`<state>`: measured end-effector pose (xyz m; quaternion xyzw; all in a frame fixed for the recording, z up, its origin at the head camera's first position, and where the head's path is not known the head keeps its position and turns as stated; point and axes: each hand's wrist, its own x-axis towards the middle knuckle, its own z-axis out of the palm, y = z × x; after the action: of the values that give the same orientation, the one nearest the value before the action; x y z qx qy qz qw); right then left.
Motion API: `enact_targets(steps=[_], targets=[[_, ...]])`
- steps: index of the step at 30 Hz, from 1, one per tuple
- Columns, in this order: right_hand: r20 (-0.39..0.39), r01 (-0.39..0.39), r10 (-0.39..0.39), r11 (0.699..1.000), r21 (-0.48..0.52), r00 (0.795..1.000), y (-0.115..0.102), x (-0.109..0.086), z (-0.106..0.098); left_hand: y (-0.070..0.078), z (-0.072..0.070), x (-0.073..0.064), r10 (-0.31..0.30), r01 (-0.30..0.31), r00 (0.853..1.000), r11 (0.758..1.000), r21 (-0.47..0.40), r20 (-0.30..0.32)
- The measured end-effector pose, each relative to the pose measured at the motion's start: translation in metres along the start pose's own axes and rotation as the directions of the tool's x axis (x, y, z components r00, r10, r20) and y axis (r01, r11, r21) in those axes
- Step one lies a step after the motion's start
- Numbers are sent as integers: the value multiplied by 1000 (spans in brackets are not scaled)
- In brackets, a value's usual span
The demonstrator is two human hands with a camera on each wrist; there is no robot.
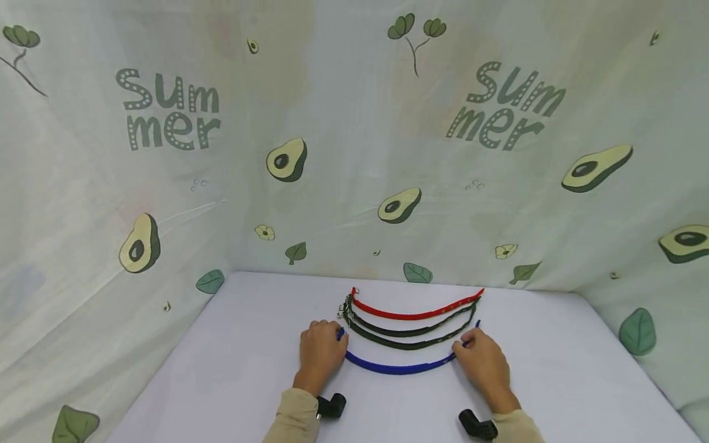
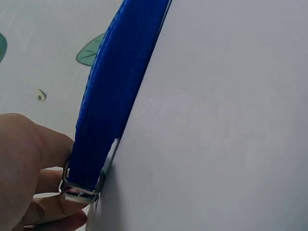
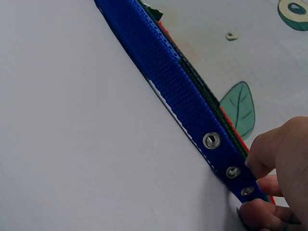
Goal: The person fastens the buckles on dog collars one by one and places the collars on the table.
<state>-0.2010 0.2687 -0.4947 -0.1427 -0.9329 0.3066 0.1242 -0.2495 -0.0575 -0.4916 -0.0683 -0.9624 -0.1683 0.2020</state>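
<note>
A blue collar (image 1: 399, 370) of woven strap curves across the white table, standing on its edge. My left hand (image 1: 323, 349) grips its buckle end; the left wrist view shows the metal buckle (image 2: 82, 188) against the fingers. At the opposite end, my right hand (image 1: 484, 362) pinches the strap between thumb and fingers, close to the metal eyelets (image 3: 233, 172). The collar's tip sticks out past that hand. Behind the blue collar lie two dark green collars (image 1: 412, 346) and a red collar (image 1: 412, 317), bowed the same way, their metal fittings bunched at the left.
The white table (image 1: 232, 363) ends at a hanging cloth (image 1: 343, 215) printed with avocados, leaves and lettering, which also runs along both sides. A black wrist camera (image 1: 332, 406) is strapped to the left wrist, another wrist camera (image 1: 477, 424) to the right.
</note>
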Motion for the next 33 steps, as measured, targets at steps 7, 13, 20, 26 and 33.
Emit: enact_targets(steps=[7,13,20,26,33], targets=[[-134,-22,32,997,78,990,-3,-7,2,-7,0,0,-24,25,1000,991,-130,8],[-263,4,51,979,206,963,-9,-10,5,-9,-4,-1,-84,79,996,968,-240,-13],[-237,-17,121,917,399,964,-20,-13,8,-2,-9,-2,-224,174,974,842,-510,-38],[-222,-4,125,878,478,967,-20,-15,8,3,-12,0,-297,246,949,494,-834,104],[-250,41,135,806,591,959,-21,-14,8,8,-13,1,-267,364,917,247,-898,298]])
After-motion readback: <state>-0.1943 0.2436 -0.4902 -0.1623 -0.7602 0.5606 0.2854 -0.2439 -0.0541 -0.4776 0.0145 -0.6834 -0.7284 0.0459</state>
